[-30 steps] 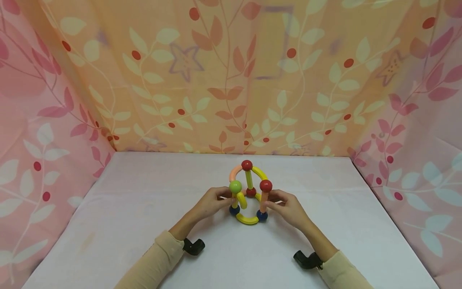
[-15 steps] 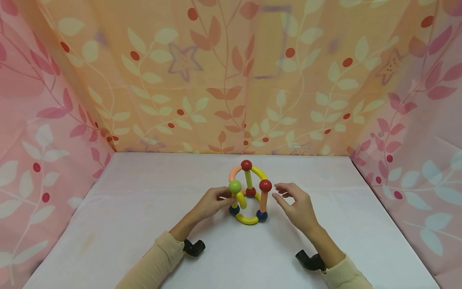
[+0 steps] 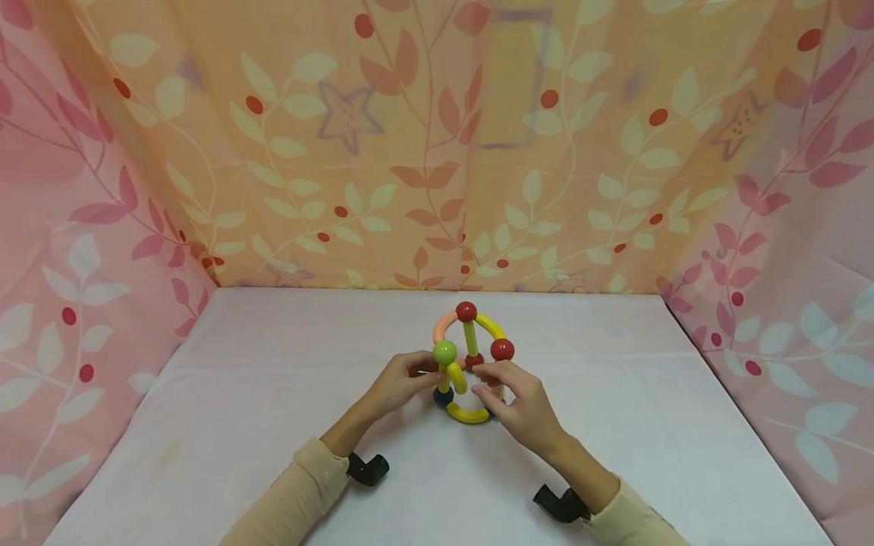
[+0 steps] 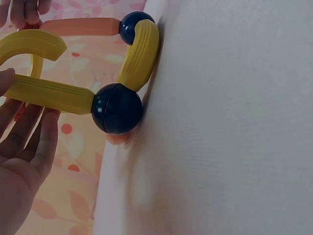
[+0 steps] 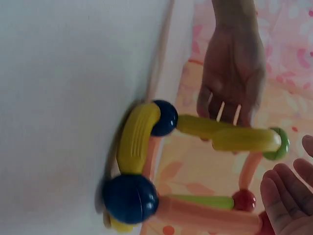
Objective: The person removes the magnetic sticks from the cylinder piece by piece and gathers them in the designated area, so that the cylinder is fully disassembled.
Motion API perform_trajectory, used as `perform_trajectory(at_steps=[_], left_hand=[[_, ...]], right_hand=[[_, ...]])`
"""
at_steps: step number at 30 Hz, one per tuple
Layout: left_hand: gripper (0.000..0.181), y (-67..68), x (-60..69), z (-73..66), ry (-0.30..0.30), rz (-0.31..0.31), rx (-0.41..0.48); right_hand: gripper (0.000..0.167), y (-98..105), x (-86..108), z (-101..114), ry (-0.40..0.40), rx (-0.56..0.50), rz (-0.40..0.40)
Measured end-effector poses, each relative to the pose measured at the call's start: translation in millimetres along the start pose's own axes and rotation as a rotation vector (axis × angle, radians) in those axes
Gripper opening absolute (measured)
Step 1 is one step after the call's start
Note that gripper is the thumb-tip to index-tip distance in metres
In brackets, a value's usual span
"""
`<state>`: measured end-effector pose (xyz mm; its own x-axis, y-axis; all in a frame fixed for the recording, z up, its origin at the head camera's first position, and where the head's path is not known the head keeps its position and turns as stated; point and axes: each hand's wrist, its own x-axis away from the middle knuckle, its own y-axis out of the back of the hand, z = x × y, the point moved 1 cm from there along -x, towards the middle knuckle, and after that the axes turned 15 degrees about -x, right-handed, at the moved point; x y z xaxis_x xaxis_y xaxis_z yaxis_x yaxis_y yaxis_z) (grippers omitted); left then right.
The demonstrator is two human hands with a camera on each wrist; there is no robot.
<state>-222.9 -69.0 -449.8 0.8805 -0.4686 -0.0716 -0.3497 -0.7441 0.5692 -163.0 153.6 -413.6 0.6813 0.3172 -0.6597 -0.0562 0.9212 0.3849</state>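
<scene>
A frame built of coloured rods and balls stands on the table, with blue balls (image 5: 130,198) at its near bottom corners. My left hand (image 3: 399,387) pinches the upright yellow rod (image 4: 54,94) under the green ball (image 3: 444,352). From that ball a curved yellow rod (image 3: 458,378) hangs with its other end free. My right hand (image 3: 522,402) reaches in front of the frame's right side, fingers loosely bent near the curved rod and holding nothing. It partly hides the salmon upright (image 5: 210,215) below the near red ball (image 3: 501,349). Another red ball (image 3: 466,312) tops the back.
The white tabletop (image 3: 273,326) runs back to an orange leaf-patterned curtain (image 3: 437,152). Pink curtains (image 3: 61,318) flank both sides. Black wrist devices (image 3: 367,469) sit under both forearms.
My right hand has let go of the salmon upright, drawn away to the right, then come back left toward the curved rod. My left hand keeps its hold.
</scene>
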Motion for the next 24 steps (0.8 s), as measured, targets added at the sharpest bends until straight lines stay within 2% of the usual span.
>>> perform_trajectory(at_steps=[4, 8, 15, 20, 24], left_hand=[[0.033, -0.1, 0.6, 0.6, -0.028, -0.025, 0.015], [0.033, -0.2, 0.6, -0.3, -0.043, -0.049, 0.033], [0.034, -2.0, -0.2, 0.6, -0.034, -0.066, 0.065], [0.037, -0.8, 2.7, 1.7, 0.004, -0.074, 0.098], [0.038, 3.7, 5.7, 2.1, 0.042, -0.132, 0.125]], right_hand=[[0.031, -11, -2.3, -1, -0.061, -0.012, 0.005], [0.032, -20, -4.7, -5, -0.108, -0.019, -0.028], [0.033, -28, -7.8, -6, -0.295, -0.149, -0.058], [0.034, -32, -7.8, -9, -0.355, -0.158, -0.069], [0.033, -34, -8.3, -10, -0.387, -0.158, -0.075]])
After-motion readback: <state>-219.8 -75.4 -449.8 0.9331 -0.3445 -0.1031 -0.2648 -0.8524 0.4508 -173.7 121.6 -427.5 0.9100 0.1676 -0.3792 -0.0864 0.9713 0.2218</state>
